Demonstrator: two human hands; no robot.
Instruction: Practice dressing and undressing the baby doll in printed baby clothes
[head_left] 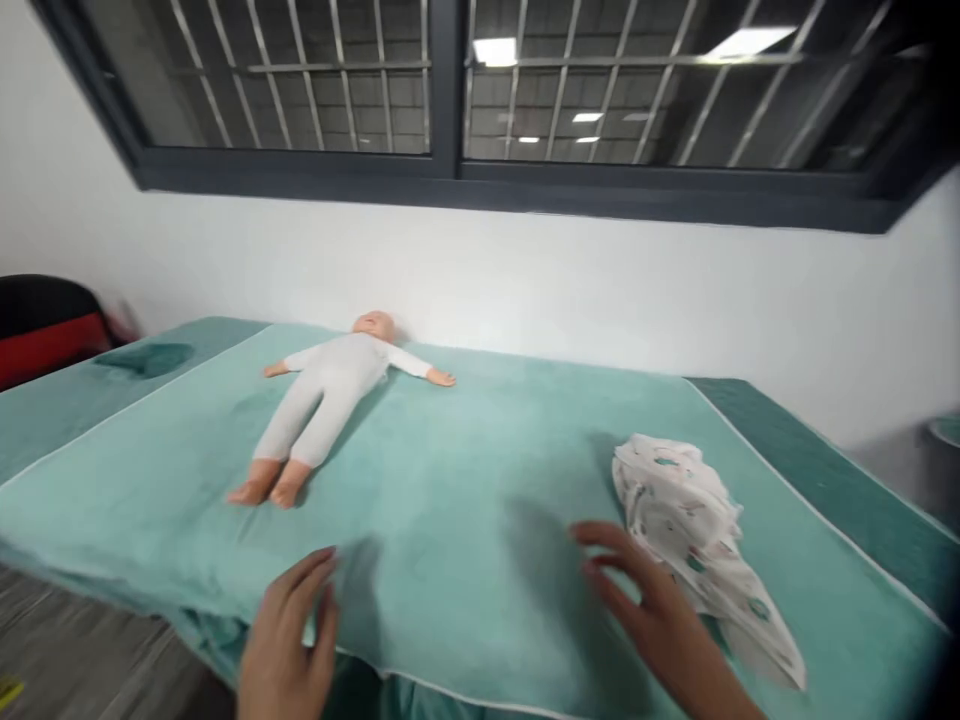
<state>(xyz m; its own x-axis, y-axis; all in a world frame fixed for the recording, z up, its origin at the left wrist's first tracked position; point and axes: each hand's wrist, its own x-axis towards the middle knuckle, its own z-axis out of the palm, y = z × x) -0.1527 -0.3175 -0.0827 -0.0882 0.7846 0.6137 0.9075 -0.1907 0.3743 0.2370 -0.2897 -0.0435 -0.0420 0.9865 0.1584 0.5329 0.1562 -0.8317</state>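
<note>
The crumpled printed cloth point(697, 540) looks soft, light and floppy; pinch it at a bunched fold, since it will sag. It lies just beyond your right hand point(637, 590), apparently touching the fingers, though blur hides contact. Your left hand point(289, 630) hovers well apart, both spread and empty.

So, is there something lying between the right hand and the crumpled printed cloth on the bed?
Nothing visible does. The right hand is open just left of the printed cloth, with only bare green blanket around it. The doll lies farther back to the left, and the left hand is near the blanket's front edge.
</note>
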